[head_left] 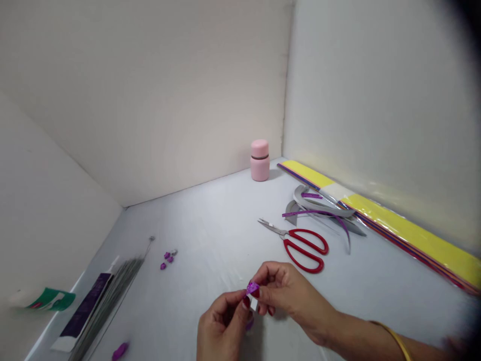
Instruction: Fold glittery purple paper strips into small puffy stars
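Observation:
At the front of the table, my left hand and my right hand meet, both closed in a pinch. Between their fingertips is a small folded purple glitter paper strip. A pale length of it shows below the right thumb, and more purple hangs partly hidden by my left thumb. Red scissors lie just beyond my right hand, with the blades pointing left. Several small folded purple paper stars are grouped on the table to the left, beside a small silvery piece.
Grey and purple paper strips lie behind the scissors, beside a long packet of coloured paper along the right wall. A pink jar stands at the back. Thin wires, a dark purple tube and a purple piece lie left.

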`<state>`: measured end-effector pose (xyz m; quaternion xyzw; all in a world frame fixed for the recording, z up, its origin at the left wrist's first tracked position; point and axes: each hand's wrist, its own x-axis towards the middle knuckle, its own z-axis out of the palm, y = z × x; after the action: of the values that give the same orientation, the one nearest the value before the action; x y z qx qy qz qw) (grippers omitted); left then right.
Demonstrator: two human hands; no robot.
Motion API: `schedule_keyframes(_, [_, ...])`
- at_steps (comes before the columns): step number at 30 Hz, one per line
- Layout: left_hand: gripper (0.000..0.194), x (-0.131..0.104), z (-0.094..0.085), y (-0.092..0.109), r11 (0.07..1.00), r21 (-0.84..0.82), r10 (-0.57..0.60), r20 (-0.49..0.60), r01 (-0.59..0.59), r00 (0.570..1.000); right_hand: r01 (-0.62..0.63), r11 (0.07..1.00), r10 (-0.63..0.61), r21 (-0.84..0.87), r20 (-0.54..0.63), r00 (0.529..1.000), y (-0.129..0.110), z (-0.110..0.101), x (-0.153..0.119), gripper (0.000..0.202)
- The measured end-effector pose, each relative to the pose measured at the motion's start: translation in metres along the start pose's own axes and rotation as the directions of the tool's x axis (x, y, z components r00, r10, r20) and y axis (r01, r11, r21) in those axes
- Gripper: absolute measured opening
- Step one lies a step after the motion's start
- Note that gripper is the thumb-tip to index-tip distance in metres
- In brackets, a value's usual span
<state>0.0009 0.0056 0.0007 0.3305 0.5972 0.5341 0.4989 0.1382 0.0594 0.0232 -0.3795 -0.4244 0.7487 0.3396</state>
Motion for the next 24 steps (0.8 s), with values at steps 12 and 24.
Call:
schedule_keyframes(12, [0.039,-0.003,0.007,-0.002,0.979,-0.183,-0.074,0.102,0.092,0.992,0.129,0.984,-0.139,-0.120,-0.079,0.987,0.009,0.002,0.003,0.004])
schedule_keyframes(24, [0.031,-0.005,0.005,-0.009,0.989,0.017,0.150,-0.048,-0.149,0.988,0.194,0.907,-0.228,-0.374,-0.050,0.972,0.012,0.001,0.002,0.007])
